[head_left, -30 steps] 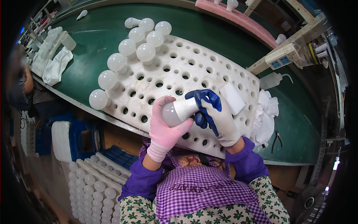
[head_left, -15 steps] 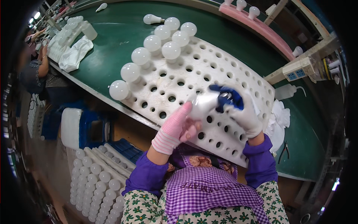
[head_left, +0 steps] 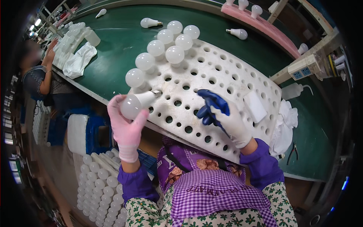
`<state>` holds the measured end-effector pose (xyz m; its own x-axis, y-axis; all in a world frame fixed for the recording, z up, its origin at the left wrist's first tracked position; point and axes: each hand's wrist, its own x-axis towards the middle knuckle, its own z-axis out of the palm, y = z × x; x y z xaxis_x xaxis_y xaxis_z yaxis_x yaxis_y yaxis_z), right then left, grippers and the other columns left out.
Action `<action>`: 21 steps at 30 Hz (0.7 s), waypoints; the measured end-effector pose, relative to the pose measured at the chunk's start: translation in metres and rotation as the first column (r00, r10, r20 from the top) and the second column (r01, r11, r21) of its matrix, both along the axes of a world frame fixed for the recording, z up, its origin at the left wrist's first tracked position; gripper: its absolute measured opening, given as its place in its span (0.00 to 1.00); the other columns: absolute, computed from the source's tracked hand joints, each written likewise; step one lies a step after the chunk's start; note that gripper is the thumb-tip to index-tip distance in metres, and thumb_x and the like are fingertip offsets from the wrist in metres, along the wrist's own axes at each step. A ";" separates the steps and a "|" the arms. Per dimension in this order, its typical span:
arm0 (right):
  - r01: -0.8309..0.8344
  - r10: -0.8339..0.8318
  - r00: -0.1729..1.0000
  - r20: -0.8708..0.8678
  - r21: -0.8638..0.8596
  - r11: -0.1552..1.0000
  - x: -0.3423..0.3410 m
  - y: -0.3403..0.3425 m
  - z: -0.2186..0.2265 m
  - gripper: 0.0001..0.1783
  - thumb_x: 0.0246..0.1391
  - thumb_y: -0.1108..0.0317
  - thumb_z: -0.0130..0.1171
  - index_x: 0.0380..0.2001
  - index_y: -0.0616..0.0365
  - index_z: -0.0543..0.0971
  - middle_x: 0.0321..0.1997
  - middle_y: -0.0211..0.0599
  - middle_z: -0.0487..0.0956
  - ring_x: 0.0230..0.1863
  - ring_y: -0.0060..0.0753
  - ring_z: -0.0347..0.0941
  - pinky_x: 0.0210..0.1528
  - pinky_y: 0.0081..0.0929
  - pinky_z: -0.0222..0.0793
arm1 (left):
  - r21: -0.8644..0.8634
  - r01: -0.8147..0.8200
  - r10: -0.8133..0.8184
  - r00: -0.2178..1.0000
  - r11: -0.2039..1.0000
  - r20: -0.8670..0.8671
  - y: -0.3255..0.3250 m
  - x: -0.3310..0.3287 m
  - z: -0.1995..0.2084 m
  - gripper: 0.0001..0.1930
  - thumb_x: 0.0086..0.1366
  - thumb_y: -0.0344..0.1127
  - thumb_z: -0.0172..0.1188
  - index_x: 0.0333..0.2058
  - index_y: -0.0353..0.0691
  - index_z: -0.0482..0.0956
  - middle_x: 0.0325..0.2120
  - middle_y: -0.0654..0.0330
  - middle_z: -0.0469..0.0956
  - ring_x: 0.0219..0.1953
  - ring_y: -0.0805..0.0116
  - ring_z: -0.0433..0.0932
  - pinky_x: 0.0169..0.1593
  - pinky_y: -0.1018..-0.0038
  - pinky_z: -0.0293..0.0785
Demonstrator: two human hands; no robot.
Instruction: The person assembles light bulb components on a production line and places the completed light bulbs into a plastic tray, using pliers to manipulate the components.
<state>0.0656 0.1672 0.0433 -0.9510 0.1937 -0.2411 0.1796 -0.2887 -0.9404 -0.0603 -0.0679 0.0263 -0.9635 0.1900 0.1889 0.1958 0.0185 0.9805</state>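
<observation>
Head view: your left fingers (head_left: 141, 117) clasp the bulb (head_left: 131, 107), cap (head_left: 155, 93) slanting far-right, by the foam board's (head_left: 179, 113) left corner; right fingers (head_left: 214, 99) hang parted.

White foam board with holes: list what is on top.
On the board, round bulbs stand toward the left and a white block lies toward the right. The bulbs' lower ends and the surface beneath the block are covered from view.
</observation>
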 end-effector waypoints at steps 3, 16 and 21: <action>-0.092 0.088 0.996 -0.034 -0.123 0.988 -0.008 -0.012 -0.010 0.26 0.66 0.56 0.50 0.61 0.59 0.67 0.29 0.34 0.78 0.23 0.20 0.73 0.26 0.18 0.70 | 0.270 0.215 -0.246 0.965 0.938 0.089 0.016 0.030 -0.008 0.40 0.46 0.23 0.71 0.56 0.47 0.59 0.52 0.56 0.65 0.54 0.63 0.68 0.58 0.66 0.69; 0.079 -0.073 0.982 0.176 -0.028 0.996 0.001 -0.021 0.009 0.16 0.58 0.59 0.61 0.44 0.59 0.80 0.19 0.26 0.74 0.13 0.12 0.66 0.15 0.13 0.57 | 0.221 0.329 -0.390 0.849 0.918 0.356 0.051 0.061 -0.011 0.32 0.46 0.32 0.73 0.50 0.39 0.67 0.39 0.57 0.74 0.36 0.72 0.76 0.36 0.78 0.75; 0.099 0.104 0.921 -0.375 0.486 0.868 0.001 -0.016 -0.002 0.21 0.53 0.60 0.62 0.48 0.58 0.77 0.35 0.40 0.81 0.33 0.32 0.78 0.35 0.27 0.72 | 0.539 0.303 -0.594 0.613 0.786 0.521 0.048 0.055 -0.017 0.30 0.50 0.41 0.70 0.50 0.38 0.68 0.32 0.54 0.75 0.20 0.77 0.71 0.18 0.86 0.64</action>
